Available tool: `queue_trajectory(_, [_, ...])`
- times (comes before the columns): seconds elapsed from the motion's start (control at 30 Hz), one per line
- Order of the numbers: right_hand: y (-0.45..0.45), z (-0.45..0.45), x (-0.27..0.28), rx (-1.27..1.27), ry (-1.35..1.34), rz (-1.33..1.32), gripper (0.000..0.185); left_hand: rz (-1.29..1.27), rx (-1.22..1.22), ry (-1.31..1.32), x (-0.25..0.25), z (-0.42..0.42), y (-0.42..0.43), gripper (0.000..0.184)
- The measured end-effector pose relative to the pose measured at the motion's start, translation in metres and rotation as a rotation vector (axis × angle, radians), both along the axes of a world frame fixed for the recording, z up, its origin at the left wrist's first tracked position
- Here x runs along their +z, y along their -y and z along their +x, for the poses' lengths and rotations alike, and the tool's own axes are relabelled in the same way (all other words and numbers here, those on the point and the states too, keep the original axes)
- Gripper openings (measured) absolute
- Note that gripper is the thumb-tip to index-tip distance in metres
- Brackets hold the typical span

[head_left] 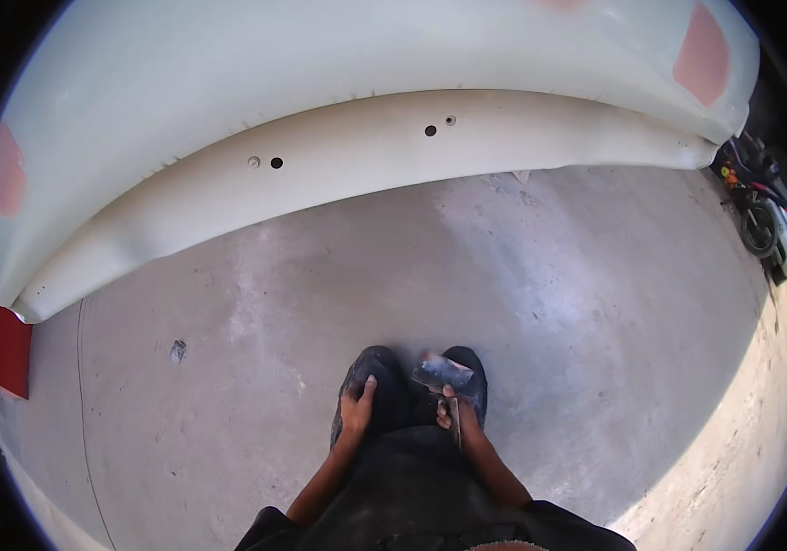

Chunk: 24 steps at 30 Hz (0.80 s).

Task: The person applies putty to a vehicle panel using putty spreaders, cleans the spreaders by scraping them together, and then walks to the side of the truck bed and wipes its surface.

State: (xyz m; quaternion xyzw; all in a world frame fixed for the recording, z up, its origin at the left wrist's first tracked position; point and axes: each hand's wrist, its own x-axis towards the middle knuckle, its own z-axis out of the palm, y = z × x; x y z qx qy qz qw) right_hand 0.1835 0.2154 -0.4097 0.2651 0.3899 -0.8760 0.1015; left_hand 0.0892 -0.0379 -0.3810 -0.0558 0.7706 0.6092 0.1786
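My right hand is closed on a flat scraper-like tool, and a second thin blade seems to hang down beside the palm. The wide dark plate of the tool, with a reddish smear at its upper left corner, is above my right shoe. My left hand rests at my left knee or shoe, thumb up and apart; no object shows in it. Ahead is a large pale car body panel with reddish patches and a white lower edge with dark holes.
The concrete floor has pale dusty marks and a small crumpled scrap. A red object stands at the left edge. Parked two-wheelers line the far right, near a sunlit strip of floor.
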Motion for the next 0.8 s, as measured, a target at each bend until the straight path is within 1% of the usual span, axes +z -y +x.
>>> queue_trajectory(0.03, [0.001, 0.004, -0.003, 0.031, -0.004, 0.032, 0.040, 0.078, 0.026, 0.019, 0.006, -0.002, -0.010, 0.063])
queue_trajectory(0.1, [0.007, 0.003, 0.030, 0.034, -0.012, 0.089, 0.038, 0.220, 0.081, 0.044, 0.022, -0.013, -0.037, 0.062])
queue_trajectory(0.17, [0.010, 0.007, 0.059, 0.049, -0.029, 0.195, 0.039, 0.551, -0.025, 0.300, 0.051, -0.020, -0.051, 0.060])
queue_trajectory(0.2, [0.014, 0.006, 0.064, 0.090, -0.044, 0.308, 0.040, 0.712, -0.091, 0.442, 0.060, -0.022, -0.058, 0.059])
queue_trajectory(0.23, [0.023, 0.004, 0.079, 0.119, -0.043, 0.431, 0.041, 0.773, -0.081, 0.441, 0.063, -0.023, -0.055, 0.057])
queue_trajectory(0.27, [0.022, 0.001, 0.086, 0.144, -0.046, 0.549, 0.042, 0.827, -0.076, 0.434, 0.055, -0.022, -0.054, 0.056])
queue_trajectory(0.3, [0.022, 0.000, 0.094, 0.145, -0.078, 0.602, 0.043, 0.878, -0.072, 0.427, 0.048, -0.023, -0.056, 0.055])
queue_trajectory(0.33, [0.023, 0.000, 0.106, 0.150, -0.107, 0.654, 0.044, 0.843, -0.138, 0.404, 0.063, -0.021, -0.056, 0.049])
queue_trajectory(0.37, [0.025, 0.000, 0.115, 0.163, -0.137, 0.701, 0.044, 0.816, -0.165, 0.378, 0.068, -0.019, -0.057, 0.048])
queue_trajectory(0.4, [0.026, -0.001, 0.121, 0.143, -0.159, 0.683, 0.044, 0.789, -0.181, 0.348, 0.071, -0.017, -0.055, 0.046])
queue_trajectory(0.47, [0.035, 0.002, 0.110, 0.135, -0.150, 0.566, 0.043, 0.781, -0.194, 0.292, 0.071, -0.011, -0.042, 0.044])
queue_trajectory(0.5, [0.035, 0.004, 0.107, 0.144, -0.149, 0.504, 0.044, 0.776, -0.260, 0.289, 0.079, -0.007, -0.038, 0.045])
queue_trajectory(0.57, [0.035, 0.007, 0.124, 0.159, -0.102, 0.379, 0.045, 0.772, -0.379, 0.283, 0.100, -0.002, -0.031, 0.046])
queue_trajectory(0.6, [0.035, 0.009, 0.129, 0.169, -0.077, 0.317, 0.045, 0.797, -0.375, 0.285, 0.102, 0.000, -0.031, 0.049])
queue_trajectory(0.67, [0.036, 0.013, 0.123, 0.178, -0.092, 0.321, 0.046, 0.840, -0.364, 0.297, 0.102, 0.006, -0.030, 0.055])
queue_trajectory(0.7, [0.036, 0.014, 0.119, 0.180, -0.099, 0.322, 0.047, 0.817, -0.363, 0.321, 0.091, 0.004, -0.027, 0.055])
queue_trajectory(0.77, [0.037, 0.016, 0.117, 0.202, -0.237, 0.454, 0.047, 0.777, -0.370, 0.362, 0.064, -0.001, -0.022, 0.056])
queue_trajectory(0.8, [0.036, 0.016, 0.117, 0.211, -0.303, 0.525, 0.048, 0.733, -0.362, 0.356, 0.066, -0.001, -0.024, 0.057])
